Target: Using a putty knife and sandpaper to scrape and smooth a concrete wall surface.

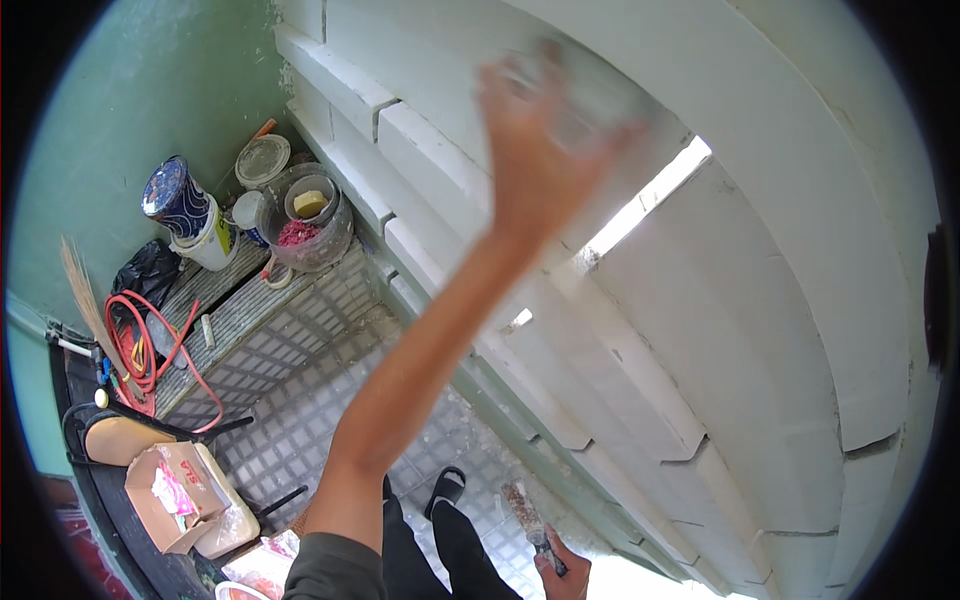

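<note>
My left hand [545, 150] is raised against the white boarded wall [760, 300], arm stretched far up. Its fingers are curved and smeared by motion. A greyish flat thing [595, 95] shows blurred under and between them; its kind I cannot make out. Low down near the bottom edge, my right hand [567, 572] is wrapped round the dark handle of a scraper [524, 510], its blade stained and flecked brown and white. That blade points up and left, over the floor beside my sandalled foot [447, 490].
A bright slit [650, 200] opens between the boards. Buckets and tubs [305, 235] stand on a plank bench [235, 300] at left, with a coiled red hose [150, 345]. Nearer lie a cardboard box [170, 495] and a chair [125, 435]. Tiled floor [320, 420] lies below.
</note>
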{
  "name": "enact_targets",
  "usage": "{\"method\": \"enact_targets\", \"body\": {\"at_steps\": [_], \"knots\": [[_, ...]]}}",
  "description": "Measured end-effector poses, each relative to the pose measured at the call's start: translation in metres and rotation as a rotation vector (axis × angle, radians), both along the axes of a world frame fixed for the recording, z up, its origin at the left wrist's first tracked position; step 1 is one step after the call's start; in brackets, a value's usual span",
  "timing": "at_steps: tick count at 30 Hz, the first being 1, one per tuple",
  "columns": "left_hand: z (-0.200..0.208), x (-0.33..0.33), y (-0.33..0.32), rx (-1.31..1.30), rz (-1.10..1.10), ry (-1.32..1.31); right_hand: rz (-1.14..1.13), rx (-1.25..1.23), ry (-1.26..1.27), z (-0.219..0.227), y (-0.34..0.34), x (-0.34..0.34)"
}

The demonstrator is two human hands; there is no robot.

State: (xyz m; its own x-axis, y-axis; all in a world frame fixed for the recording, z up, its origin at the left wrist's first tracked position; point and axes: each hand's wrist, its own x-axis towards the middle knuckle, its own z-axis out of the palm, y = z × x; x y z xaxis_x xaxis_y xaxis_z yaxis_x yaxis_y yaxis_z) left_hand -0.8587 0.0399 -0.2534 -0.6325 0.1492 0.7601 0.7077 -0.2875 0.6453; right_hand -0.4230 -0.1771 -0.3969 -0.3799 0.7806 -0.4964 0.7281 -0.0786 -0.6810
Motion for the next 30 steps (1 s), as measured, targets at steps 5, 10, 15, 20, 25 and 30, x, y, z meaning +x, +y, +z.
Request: {"method": "enact_targets", "body": {"at_steps": [5,10,15,20,25,30], "knots": [[0.018,0.0,-0.001,0.051,0.084,-0.095,0.022,0.123,0.109,-0.002,-0.009,-0.002],[-0.003,0.017,-0.012,-0.039,0.071,0.297,-0.031,0.231,0.212,-0.009,-0.012,-0.001],[0.008,0.019,0.007,0.133,0.14,0.057,-0.023,0.166,0.188,-0.014,-0.016,-0.002],[0.003,0.007,-0.022,0.013,-0.048,0.082,-0.049,0.103,0.176,-0.003,-0.033,-0.024],[-0.075,0.043,-0.095,-0.18,-0.266,0.256,-0.071,0.14,-0.023,-0.002,-0.038,-0.013],[-0.233,0.082,-0.308,-0.106,-0.82,-1.076,-0.166,0.232,-0.087,-0.046,-0.075,0.038]]}}
